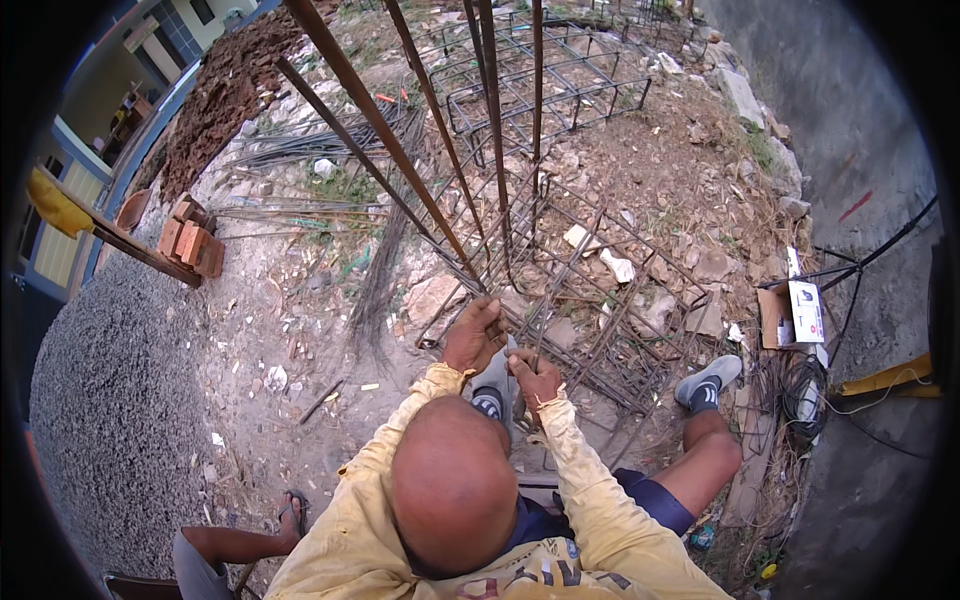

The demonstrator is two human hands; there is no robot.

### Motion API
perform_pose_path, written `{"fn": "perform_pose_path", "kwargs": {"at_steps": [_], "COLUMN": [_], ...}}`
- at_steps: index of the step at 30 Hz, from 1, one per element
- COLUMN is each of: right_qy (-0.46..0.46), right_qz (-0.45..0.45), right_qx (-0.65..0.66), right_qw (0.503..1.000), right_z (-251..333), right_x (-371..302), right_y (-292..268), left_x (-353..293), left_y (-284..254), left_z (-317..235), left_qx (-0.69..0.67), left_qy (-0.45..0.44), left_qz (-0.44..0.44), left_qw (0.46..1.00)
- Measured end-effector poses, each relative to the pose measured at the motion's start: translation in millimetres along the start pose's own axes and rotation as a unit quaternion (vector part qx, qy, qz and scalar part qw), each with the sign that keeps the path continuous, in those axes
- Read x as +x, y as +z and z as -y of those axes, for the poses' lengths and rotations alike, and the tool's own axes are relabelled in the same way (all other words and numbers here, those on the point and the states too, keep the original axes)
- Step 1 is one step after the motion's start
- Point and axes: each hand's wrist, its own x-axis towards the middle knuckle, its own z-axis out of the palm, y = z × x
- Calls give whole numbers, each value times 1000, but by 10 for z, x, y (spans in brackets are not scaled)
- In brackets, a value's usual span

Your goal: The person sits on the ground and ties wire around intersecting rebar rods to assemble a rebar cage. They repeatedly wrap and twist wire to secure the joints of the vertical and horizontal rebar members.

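In front of my raised left knee (455, 490), both hands work close together. My left hand (475, 335) is closed, its thumb and fingers pinched near the foot of upright rusty steel bars (500, 150). Slightly lower and to the right, my right hand (535, 375) is also pinched; whatever is between either hand's fingertips is too small to make out. Just beyond, a tangle of rebar frames (600, 330) lies over the ground. My left shoe (493, 378) is partly hidden beneath the hands, while my right shoe (712, 378) rests further right.
Thin rods and wire (385, 250) lie left of the bars, near stacked bricks (192, 245). A gravel heap (120, 360) fills the left side. Another person's sandalled foot (292, 515) is at lower left. An opened box (795, 315) stands by the right-hand wall (850, 120).
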Motion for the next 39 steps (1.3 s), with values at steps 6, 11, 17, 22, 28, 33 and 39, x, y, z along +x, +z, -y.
{"fn": "perform_pose_path", "kwargs": {"at_steps": [6,11,17,22,28,33,39], "right_qy": [69,46,-14,10,5,69,98], "right_qz": [-81,-85,34,29,-85,-52,5], "right_qx": [94,-35,-210,-167,78,199,274], "right_qw": [990,995,977,985,993,976,957], "right_z": [347,373,499,721,631,580,558], "right_x": [-65,365,930,1100,1078,1061,896], "right_y": [236,48,-216,-49,321,611,591], "left_x": [109,87,166,270,100,-230,-550], "left_y": [70,-116,-107,-261,-317,-302,14], "left_z": [-83,-203,-421,-492,-279,-248,-272], "left_qx": [38,66,50,56,8,151,389], "left_qy": [7,63,104,129,214,318,362], "left_qz": [-28,-115,-94,-87,-120,-163,-84], "left_qw": [999,989,989,986,969,922,843]}}
